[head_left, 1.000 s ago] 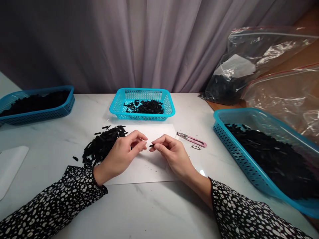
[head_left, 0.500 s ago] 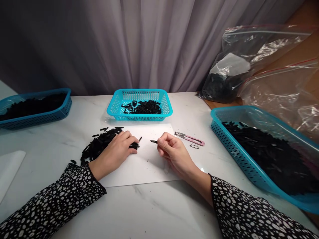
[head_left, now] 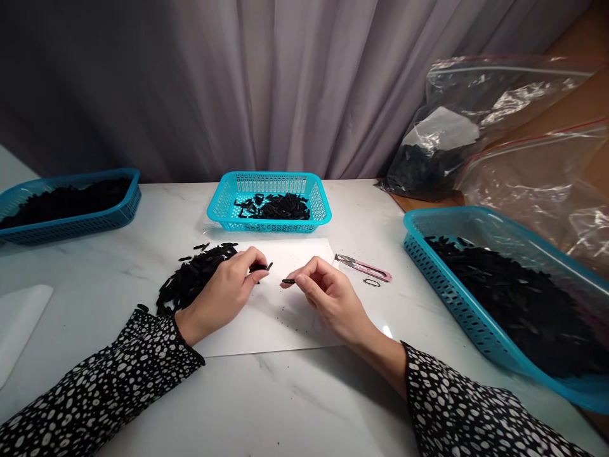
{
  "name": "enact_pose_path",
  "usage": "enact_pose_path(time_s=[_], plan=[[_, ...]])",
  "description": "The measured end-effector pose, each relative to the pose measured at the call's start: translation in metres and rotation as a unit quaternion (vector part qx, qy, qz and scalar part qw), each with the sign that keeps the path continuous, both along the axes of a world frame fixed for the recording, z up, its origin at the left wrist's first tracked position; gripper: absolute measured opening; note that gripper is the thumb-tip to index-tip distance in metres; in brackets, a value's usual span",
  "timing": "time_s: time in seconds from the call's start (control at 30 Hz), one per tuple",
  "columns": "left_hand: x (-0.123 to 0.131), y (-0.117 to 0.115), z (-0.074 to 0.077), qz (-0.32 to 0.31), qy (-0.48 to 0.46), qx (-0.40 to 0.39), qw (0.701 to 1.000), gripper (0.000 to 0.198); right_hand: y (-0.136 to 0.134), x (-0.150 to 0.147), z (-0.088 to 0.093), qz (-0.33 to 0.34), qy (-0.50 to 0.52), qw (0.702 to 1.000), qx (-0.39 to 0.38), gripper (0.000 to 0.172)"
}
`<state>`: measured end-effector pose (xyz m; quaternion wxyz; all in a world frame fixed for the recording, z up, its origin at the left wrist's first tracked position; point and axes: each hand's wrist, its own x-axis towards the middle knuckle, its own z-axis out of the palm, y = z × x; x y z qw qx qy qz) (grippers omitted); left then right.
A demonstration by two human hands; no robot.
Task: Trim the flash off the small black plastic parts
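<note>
A heap of small black strips (head_left: 193, 279) lies on the white table, partly on a white sheet of paper (head_left: 280, 317). My left hand (head_left: 223, 293) rests at the heap's right edge, its fingers pinched on one black strip (head_left: 259, 268). My right hand (head_left: 328, 293) hovers over the paper a little to the right, thumb and forefinger pinched on another small black strip (head_left: 288, 280). The two hands are a short gap apart.
A small teal basket (head_left: 269, 219) with black strips stands behind the paper. A large teal basket (head_left: 419, 247) full of strips is at the right, another (head_left: 71, 222) at far left. Pink thread snips (head_left: 366, 268) lie right of the paper. Clear plastic bags (head_left: 457, 133) sit back right.
My left hand went from near the right hand down to the heap and has lifted one strip off it. The right hand kept its strip and shifted slightly left.
</note>
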<state>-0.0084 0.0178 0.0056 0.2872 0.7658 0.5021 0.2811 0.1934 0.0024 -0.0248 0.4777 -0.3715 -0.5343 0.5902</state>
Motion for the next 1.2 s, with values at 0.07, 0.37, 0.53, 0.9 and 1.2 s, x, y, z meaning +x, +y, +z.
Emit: enact_pose_path(time_s=[0.07,0.37,0.53,0.9,1.2], plan=[[0.005,-0.003,0.005,0.024,-0.136,-0.104,0.985,0.011,0.0,-0.001,0.002,0.01,0.033,0.998,-0.043,0.034],[0.018,-0.014,0.016,0.048,-0.341,-0.327,0.88,0.015,0.008,0.001,0.004,0.012,0.122,0.984,-0.13,0.037],[0.02,-0.018,0.014,0.0,-0.321,-0.323,0.89,0.018,0.006,0.0,-0.002,0.067,0.067,0.994,-0.045,0.028],[0.019,-0.018,0.013,0.001,-0.41,-0.389,0.825,0.017,0.003,0.0,0.002,0.028,0.055,0.997,-0.053,0.024],[0.021,-0.021,0.012,-0.005,-0.348,-0.406,0.845,0.029,0.003,-0.001,0.004,0.028,0.107,0.986,-0.121,0.031]])
